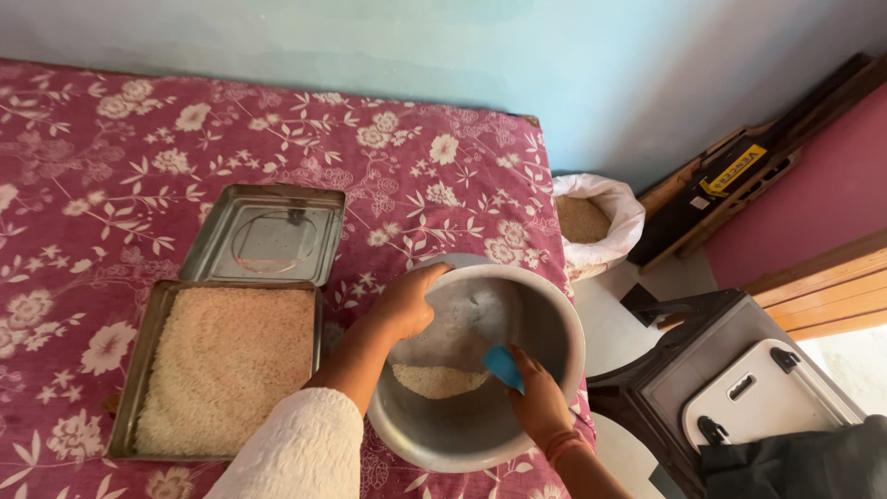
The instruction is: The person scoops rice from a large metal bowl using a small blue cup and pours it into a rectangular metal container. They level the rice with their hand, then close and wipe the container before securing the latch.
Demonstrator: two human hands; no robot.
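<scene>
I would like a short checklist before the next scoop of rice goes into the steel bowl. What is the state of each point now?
1. Left hand steadies steel bowl by its rim: ok.
2. Right hand holds blue scoop inside the bowl: ok.
3. Rice collected at the bowl's bottom: ok.
4. Square tin open, full of rice: ok.
5. Lid lying apart behind the tin: ok.
6. Bowl fully supported on the bed: cannot tell.

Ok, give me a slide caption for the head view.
Left hand grips the steel bowl rim while right hand tips a blue scoop over rice inside.
</scene>
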